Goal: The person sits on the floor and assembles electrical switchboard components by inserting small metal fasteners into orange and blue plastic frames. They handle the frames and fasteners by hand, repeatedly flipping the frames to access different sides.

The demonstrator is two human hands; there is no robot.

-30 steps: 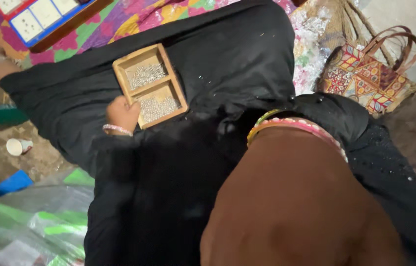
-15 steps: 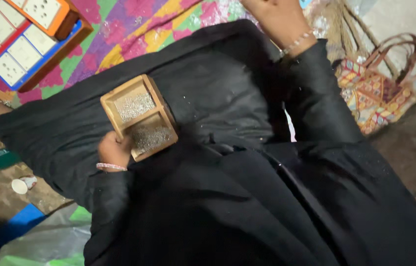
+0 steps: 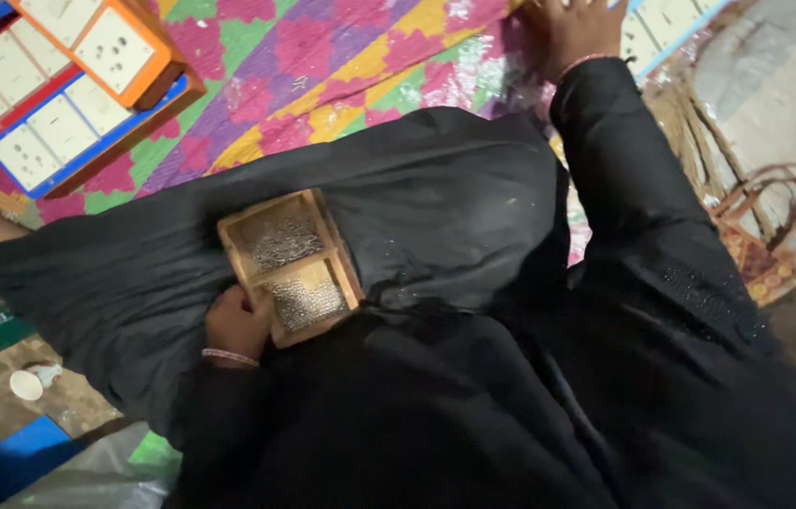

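Note:
A small wooden box (image 3: pixel 290 265) with two compartments of tiny silvery pieces rests on my lap, on black cloth (image 3: pixel 436 207). My left hand (image 3: pixel 238 323) grips the box's near left corner; a pink bangle sits at that wrist. My right hand (image 3: pixel 579 28) is stretched far forward in a black sleeve, fingers spread flat on the edge of a blue-framed tray of white cells (image 3: pixel 657 33) at the top of the view. Whether that hand grips the tray cannot be told.
A multicoloured patterned mat (image 3: pixel 341 66) covers the floor ahead. Orange- and blue-framed trays of white cells (image 3: pixel 68 85) lie at top left. A woven bag with handles (image 3: pixel 765 236) stands at right. A small white cup (image 3: pixel 26 385) sits on the ground at left.
My right arm has swung from close under the camera out and forward to the tray at the top. The left hand stays on the wooden box.

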